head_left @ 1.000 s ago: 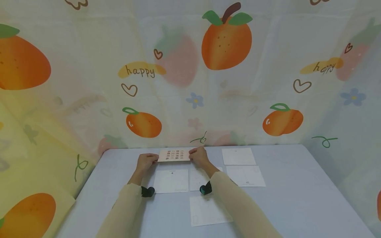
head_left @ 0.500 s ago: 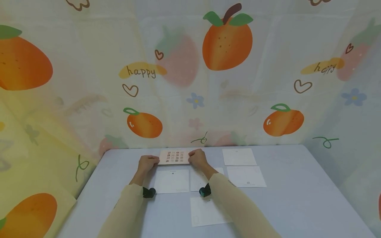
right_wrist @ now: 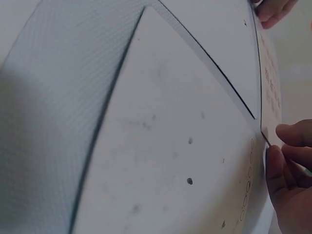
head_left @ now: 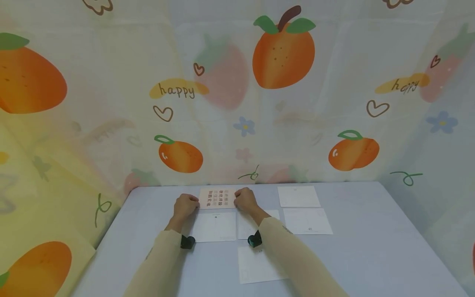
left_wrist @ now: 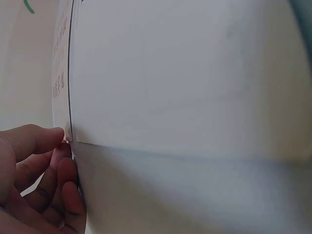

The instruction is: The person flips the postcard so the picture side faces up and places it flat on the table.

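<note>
A pale pink postcard [head_left: 217, 199] printed with columns of dark and light Chinese characters is at the back of the table, left of the middle. My left hand [head_left: 185, 207] pinches its left edge between thumb and fingers. At the opposite edge, my right hand [head_left: 246, 201] pinches it the same way. The left wrist view shows the left thumb [left_wrist: 44, 136] on the card's corner, close over a white card [left_wrist: 161, 63]. In the right wrist view, the right fingers [right_wrist: 275, 168] hold the near corner.
White postcards lie blank side up: one just in front of the held card [head_left: 215, 227], another beside it [head_left: 243, 225] partly under the right arm, a third nearer the front [head_left: 257, 266]. Two more sit at right [head_left: 298, 196] [head_left: 308, 221]. A fruit-print curtain [head_left: 222, 103] hangs behind the table.
Both hands have brought the printed postcard slightly down and nearer the white row, and more of its face shows. The white cards have stayed in place.
</note>
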{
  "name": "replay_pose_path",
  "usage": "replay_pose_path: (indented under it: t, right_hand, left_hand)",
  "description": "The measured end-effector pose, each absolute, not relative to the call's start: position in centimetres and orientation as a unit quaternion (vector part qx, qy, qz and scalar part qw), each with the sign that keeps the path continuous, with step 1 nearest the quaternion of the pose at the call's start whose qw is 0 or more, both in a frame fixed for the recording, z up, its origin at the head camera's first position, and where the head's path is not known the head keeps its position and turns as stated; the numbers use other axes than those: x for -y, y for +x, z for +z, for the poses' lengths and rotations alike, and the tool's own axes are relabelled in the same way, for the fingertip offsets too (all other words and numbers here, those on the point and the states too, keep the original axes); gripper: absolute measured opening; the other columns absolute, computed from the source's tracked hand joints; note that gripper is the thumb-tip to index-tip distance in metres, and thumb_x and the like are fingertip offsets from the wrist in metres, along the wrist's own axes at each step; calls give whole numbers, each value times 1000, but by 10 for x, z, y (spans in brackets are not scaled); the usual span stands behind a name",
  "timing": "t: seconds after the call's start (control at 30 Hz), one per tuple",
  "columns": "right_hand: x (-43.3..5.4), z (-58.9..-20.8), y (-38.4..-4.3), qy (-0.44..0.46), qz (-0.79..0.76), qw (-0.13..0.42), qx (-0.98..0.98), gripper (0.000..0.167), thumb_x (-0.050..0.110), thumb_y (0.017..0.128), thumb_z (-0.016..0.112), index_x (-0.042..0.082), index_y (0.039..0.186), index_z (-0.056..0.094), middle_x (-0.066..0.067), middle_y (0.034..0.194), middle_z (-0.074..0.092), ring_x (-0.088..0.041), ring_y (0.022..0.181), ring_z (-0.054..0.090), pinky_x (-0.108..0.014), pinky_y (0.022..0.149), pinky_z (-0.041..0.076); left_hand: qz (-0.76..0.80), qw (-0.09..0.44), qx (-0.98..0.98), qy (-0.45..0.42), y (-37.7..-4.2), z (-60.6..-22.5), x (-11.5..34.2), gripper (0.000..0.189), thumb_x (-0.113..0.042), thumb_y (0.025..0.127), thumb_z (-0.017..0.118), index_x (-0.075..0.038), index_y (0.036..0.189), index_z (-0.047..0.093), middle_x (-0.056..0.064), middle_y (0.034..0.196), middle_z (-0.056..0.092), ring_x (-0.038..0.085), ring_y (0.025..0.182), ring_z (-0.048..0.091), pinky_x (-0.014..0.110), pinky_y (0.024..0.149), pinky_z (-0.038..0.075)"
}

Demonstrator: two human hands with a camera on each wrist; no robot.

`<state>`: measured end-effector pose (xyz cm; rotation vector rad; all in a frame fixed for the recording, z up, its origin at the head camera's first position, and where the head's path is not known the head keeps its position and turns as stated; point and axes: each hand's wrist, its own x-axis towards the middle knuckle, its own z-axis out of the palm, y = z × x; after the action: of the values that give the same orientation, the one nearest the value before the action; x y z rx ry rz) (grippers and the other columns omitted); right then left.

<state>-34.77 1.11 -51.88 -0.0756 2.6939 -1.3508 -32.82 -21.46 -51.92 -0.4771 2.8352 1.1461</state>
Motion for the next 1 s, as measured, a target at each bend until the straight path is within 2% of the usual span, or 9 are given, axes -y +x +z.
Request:
replay_pose_path:
  t: [0.5,0.7,1.0]
  right_hand:
    - [-16,-521,-348,-22,-456,72,-887,39,-1,77,68,-5,116,66,-18,118,67,-31,110,62,-40,96,51]
    - [-17,-520,-350,-41,-466,63,-882,37,3,81,70,-5,117,66,-19,117,67,-31,111,63,-40,96,51]
    - [-23,-503,-340,-85,-477,41,-874,34,13,87,70,-4,116,66,-16,105,69,-25,94,63,-33,79,54]
  left_hand:
    - [368,33,-917,-152,-323,-514,211,21,-11,87,63,3,103,69,20,105,67,29,89,59,38,77,49]
    - [368,16,-918,-148,-325,-514,212,25,-14,91,58,3,107,68,20,106,67,30,91,60,40,79,50]
    - [405,-14,-905,-131,-327,-506,205,31,-22,97,55,2,113,66,21,112,67,31,96,59,43,89,51]
